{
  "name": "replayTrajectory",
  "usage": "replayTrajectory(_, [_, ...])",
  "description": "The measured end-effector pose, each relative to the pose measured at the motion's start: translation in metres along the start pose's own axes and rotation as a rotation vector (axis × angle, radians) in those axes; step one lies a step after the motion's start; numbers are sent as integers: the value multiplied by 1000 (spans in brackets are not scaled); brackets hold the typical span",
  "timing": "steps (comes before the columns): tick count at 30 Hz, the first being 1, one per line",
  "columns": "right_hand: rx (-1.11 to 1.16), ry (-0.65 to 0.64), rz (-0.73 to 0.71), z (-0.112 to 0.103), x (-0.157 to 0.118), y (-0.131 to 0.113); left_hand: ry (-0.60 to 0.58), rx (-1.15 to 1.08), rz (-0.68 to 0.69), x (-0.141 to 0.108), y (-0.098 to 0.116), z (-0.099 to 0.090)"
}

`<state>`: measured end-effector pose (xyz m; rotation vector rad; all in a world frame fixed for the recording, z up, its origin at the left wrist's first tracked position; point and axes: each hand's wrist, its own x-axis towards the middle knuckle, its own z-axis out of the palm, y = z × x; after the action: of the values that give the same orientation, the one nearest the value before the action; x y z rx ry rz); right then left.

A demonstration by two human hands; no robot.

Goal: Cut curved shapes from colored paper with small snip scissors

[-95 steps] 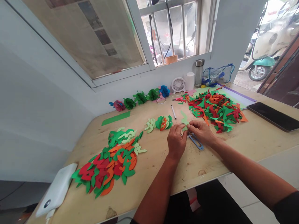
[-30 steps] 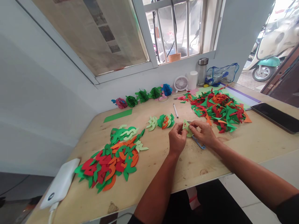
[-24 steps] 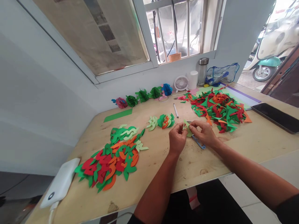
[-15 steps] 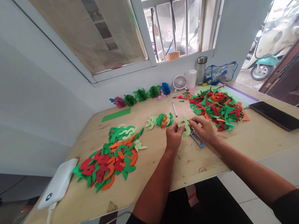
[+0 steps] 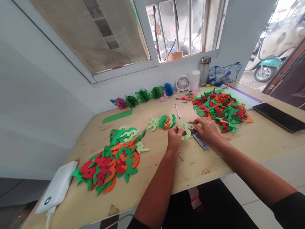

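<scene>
My left hand [image 5: 175, 139] is closed on a pale green paper cutout [image 5: 186, 134] with curved edges, held just above the table. To its right, my right hand [image 5: 207, 129] has its fingers drawn together in a pinch, a little apart from the cutout. A thin sliver shows at those fingertips, too small to name. Between and below the hands lie blue thread snips [image 5: 200, 141], their blades toward the cutout. Just beyond my left hand are a small stack of green and orange cutouts [image 5: 167, 121] and a pale green stack [image 5: 153, 124].
A heap of cut shapes [image 5: 107, 165] covers the left of the table; a pile of scraps [image 5: 221, 109] lies right, near a phone [image 5: 281, 117]. Paper ornaments [image 5: 143, 95], a fan [image 5: 183, 83] and a bottle [image 5: 205, 71] line the wall. A pen [image 5: 177, 111] and power bank [image 5: 57, 187] lie out.
The hands have drawn slightly apart; the right one no longer touches the cutout. In my left hand the cutout has turned, and more of its curved outline shows.
</scene>
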<state>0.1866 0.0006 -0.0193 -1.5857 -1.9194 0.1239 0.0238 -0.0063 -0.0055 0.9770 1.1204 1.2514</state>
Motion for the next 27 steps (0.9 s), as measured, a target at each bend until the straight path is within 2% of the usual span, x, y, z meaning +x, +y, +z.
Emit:
replayTrajectory(3, [-63,-10,7,3,0,1,-99,-26,-53,-1,-4,2])
replayTrajectory(6, [-96,-36,2,7,1,1,-141,-44,-97,-1,-9,3])
replayTrajectory(15, [-96,-18,30,14,3,-1,-166,-34,-140,2,-15,3])
replayTrajectory(27, [17,27,77,20,6,4,-153,11,-135,-2,-7,5])
